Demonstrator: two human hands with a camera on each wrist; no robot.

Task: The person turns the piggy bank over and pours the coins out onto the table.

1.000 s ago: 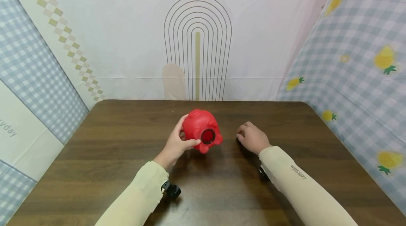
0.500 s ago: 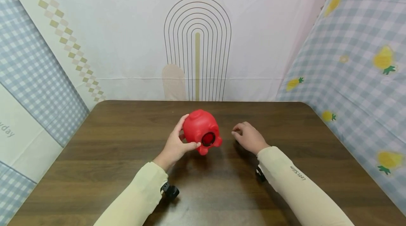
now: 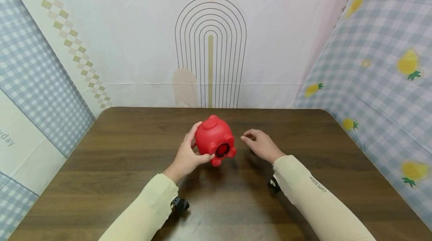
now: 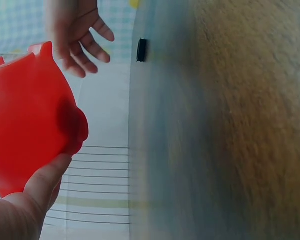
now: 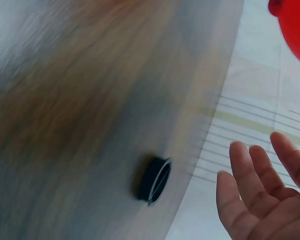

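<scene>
Between the two hands, as the head view shows them, is a rounded red thing (image 3: 212,134) with several stubby knobs; its round, dark-rimmed opening (image 3: 222,150) faces back toward the person and the right hand. The left hand (image 3: 186,158) grips it from the left, thumb along the near side just beside the opening, fingers round the far side. The right hand (image 3: 264,146) hovers near it on the other side, not touching, fingers loosely bent, apart from the thumb and with nothing in hold. Pale sleeves (image 3: 312,196) run back from both hands over a dark wooden tabletop (image 3: 135,196), and beyond the hands hangs a patterned cloth (image 3: 141,38). From the left wrist, the red thing rests against the left hand's fingers, held clear of the tabletop; the right hand's fingers are parted, and below them lies a small black round piece (image 4: 142,50). From the right wrist, that piece sits on the tabletop beneath the right hand, whose fingers are slightly spread.
</scene>
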